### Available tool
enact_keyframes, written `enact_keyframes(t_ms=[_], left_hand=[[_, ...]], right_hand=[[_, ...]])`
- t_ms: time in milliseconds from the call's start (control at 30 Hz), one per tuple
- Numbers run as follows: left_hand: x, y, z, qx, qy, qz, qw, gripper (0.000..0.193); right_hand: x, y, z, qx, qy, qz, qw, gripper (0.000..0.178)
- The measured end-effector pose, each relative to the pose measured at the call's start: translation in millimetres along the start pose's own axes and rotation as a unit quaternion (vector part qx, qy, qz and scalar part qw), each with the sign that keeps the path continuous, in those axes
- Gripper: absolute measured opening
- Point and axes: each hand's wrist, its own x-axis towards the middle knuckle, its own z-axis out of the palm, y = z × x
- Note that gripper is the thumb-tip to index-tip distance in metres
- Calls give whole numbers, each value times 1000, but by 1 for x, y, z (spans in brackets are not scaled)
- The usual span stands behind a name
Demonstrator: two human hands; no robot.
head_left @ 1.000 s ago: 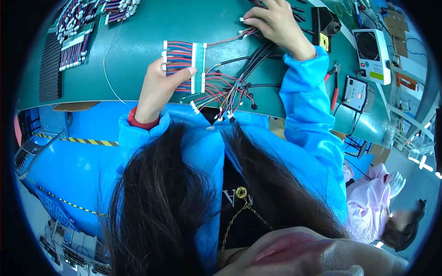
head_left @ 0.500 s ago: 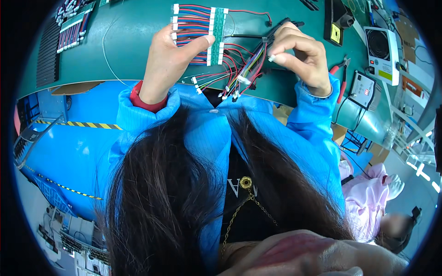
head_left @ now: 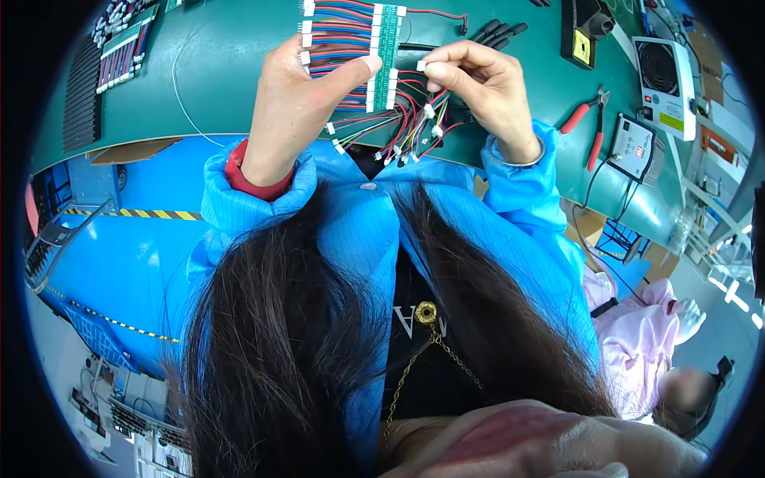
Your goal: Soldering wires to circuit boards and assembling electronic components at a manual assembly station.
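Observation:
My left hand (head_left: pixel 296 107) grips a green circuit board (head_left: pixel 386 48), its thumb lying on the board's edge. Rows of red, blue and black wires (head_left: pixel 343 33) run left from the board to white plugs. Between thumb and forefinger, my right hand (head_left: pixel 486 84) pinches a small white connector (head_left: pixel 421 66) just right of the board. Below the two hands hangs a loose bundle of coloured wires (head_left: pixel 410 127) ending in small white and black connectors. Behind the right hand lie several black cable ends (head_left: pixel 498 33). The right hand's lower fingers are partly hidden.
Red-handled pliers (head_left: pixel 586 127) lie right of my right hand. Beyond them are a small control box (head_left: pixel 632 150), a white fan unit (head_left: pixel 664 88) and a soldering stand with yellow sponge (head_left: pixel 582 52). Another wired board (head_left: pixel 127 52) is at far left. A person in pink (head_left: pixel 637 334) is at lower right.
My right hand has moved left, bringing the white connector toward the board, and the black cables now lie behind it. My left hand and the board have shifted slightly right.

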Motion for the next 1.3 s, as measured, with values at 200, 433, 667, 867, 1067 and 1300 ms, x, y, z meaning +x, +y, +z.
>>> enact_keyframes(t_ms=[200,433,667,867,1067,1300], left_hand=[[0,3,9,11,19,35,999,19],[-1,5,13,34,19,28,999,23],[-3,7,15,14,-2,33,999,21],[-3,7,17,30,-4,52,998,21],[-4,8,17,35,-10,56,998,23],[-4,7,18,48,1,57,997,23]], right_hand=[[3,11,8,3,11,-42,999,12],[6,11,6,22,-11,-71,997,8],[5,11,6,41,-18,-59,997,8],[5,12,2,45,-27,-64,997,8],[5,11,2,52,-33,-47,997,8],[4,12,7,34,-10,-78,996,7]])
